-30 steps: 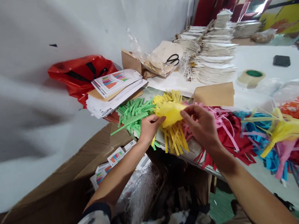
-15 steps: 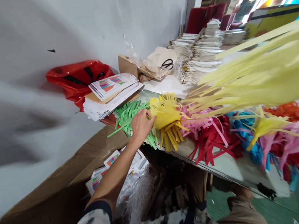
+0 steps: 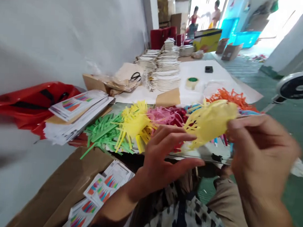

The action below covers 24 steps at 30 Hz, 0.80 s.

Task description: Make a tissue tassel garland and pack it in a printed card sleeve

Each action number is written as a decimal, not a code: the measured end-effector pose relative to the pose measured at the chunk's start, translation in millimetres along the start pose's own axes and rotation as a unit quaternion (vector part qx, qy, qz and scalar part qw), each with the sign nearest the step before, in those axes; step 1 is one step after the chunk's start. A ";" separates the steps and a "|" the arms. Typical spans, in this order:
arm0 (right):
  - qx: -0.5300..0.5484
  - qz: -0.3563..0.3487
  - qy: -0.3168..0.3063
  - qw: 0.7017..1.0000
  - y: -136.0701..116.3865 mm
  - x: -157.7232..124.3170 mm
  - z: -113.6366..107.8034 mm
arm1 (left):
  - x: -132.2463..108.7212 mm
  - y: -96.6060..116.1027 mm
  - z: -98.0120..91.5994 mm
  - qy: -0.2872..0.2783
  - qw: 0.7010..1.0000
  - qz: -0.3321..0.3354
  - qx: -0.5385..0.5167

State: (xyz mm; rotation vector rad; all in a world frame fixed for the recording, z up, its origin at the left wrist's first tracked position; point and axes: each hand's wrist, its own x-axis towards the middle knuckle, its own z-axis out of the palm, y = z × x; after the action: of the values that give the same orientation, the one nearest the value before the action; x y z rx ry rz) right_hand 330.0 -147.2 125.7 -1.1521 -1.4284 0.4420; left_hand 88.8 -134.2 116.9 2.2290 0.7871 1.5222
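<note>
My right hand pinches a pale yellow tissue-paper tassel between thumb and fingers, its fringed strips hanging to the left. My left hand is close to the fringe, thumb and fingers apart, with nothing held. Behind the hands, bundles of cut paper fringe lie along the table edge: a green bundle, a bright yellow bundle, a pink bundle and an orange bundle. Red and blue fringe is partly hidden behind the tassel and my left hand.
Printed sheets lie stacked beside a red bag at the wall. Scissors, a tape roll and tall paper piles are on the table. A fan stands right. Below, a cardboard box holds printed cards.
My left hand has left the green and yellow bundles and moved right, opening beside the pale yellow tassel. The tassel is lower and closer in, and my right hand has come into view. The view has turned right.
</note>
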 end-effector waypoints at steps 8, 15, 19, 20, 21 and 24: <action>0.054 0.064 0.099 0.992 -18.2 -41.4 16.6 | 2.3 11.8 63.9 -0.041 0.995 -0.080 -0.052; 0.043 0.095 0.085 0.991 -6.0 -63.4 -2.8 | 10.3 15.2 70.6 -0.089 0.993 -0.050 -0.063; 0.024 0.096 0.064 0.993 0.9 -72.8 -11.2 | 10.8 15.4 74.6 -0.145 0.979 -0.097 -0.102; 0.015 0.091 0.059 0.994 2.6 -74.2 -14.9 | 10.7 15.7 74.5 -0.162 0.972 -0.122 -0.122; -0.001 0.074 0.059 0.995 4.1 -75.0 -19.5 | 10.8 16.0 73.8 -0.187 0.960 -0.148 -0.147; -0.057 -0.026 -0.002 0.998 8.3 -73.6 -36.5 | 12.5 16.7 68.3 -0.318 0.885 -0.226 -0.253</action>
State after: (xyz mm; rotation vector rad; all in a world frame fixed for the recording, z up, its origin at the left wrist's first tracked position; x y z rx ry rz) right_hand 353.2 -217.2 88.5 -1.2026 -1.4997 0.3282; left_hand 159.8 -137.2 109.7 1.7937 0.5534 0.6065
